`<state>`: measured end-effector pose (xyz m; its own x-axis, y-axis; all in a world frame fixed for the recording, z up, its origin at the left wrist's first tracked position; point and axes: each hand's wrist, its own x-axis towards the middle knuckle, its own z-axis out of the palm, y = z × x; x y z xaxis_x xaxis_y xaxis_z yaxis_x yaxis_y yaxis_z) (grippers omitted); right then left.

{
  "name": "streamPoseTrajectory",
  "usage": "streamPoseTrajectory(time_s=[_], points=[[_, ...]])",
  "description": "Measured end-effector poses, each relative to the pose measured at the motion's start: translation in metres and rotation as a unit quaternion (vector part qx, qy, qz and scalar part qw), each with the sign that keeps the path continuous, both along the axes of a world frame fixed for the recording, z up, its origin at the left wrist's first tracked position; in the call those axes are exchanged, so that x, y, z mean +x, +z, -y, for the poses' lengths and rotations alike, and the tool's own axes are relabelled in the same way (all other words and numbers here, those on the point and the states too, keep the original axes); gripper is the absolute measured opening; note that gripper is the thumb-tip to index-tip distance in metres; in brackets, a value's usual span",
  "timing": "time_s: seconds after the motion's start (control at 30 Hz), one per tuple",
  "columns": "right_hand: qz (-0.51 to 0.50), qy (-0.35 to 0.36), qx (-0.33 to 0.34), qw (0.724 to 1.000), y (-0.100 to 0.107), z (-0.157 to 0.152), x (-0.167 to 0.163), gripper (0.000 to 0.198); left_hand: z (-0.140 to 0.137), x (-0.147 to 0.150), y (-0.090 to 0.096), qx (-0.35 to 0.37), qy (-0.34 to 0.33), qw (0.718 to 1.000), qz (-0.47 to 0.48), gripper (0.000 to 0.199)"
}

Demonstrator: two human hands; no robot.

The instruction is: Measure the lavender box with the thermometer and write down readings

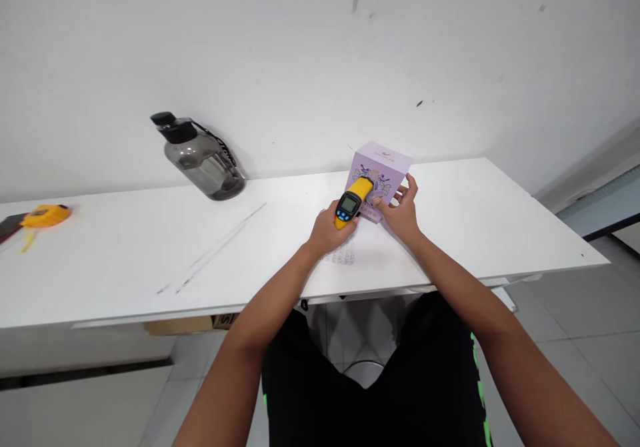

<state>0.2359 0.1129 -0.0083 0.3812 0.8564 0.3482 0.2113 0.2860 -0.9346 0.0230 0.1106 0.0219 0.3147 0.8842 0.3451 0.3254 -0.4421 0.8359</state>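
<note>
My left hand [330,230] is wrapped round the grip of a yellow and black infrared thermometer [349,203] with a small grey display and blue buttons. The thermometer's front end points away from me, against or just in front of a lilac printed box [384,160]. Decorated with a purple floral pattern, the box is tilted above the white table. My right hand [401,210] grips the box by its right side, thumb on the front face and fingers behind. The left fingers under the thermometer's handle are mostly hidden.
A grey translucent water bottle [205,163] with a black cap stands by the wall at the left. Farther left lies a yellow tape measure [46,216] beside a dark object. The white table [125,253] has dark streaks and backs onto the wall. A cardboard box [180,325] sits below it.
</note>
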Motion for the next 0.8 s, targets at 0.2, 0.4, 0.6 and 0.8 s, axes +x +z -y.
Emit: streamPoseTrajectory(time_s=[0.2, 0.4, 0.6, 0.8], points=[[0.036, -0.002, -0.008, 0.999, -0.0013, 0.0008, 0.0038, 0.119, -0.0012, -0.0007, -0.0005, -0.004, -0.003, 1.0, 0.002, 0.036], [0.017, -0.001, -0.011, 1.0, -0.0004, 0.0014, 0.0035, 0.117, -0.0026, -0.0012, -0.003, 0.013, -0.015, 1.0, -0.011, 0.029], [0.015, -0.004, -0.002, 1.0, 0.0003, 0.0019, 0.0013, 0.121, -0.0013, 0.0001, -0.002, -0.002, -0.011, 1.0, -0.006, 0.024], [0.03, -0.001, 0.005, 1.0, -0.003, 0.001, 0.0021, 0.119, -0.0027, 0.0001, -0.0042, 0.028, 0.0, 0.999, -0.036, 0.023]])
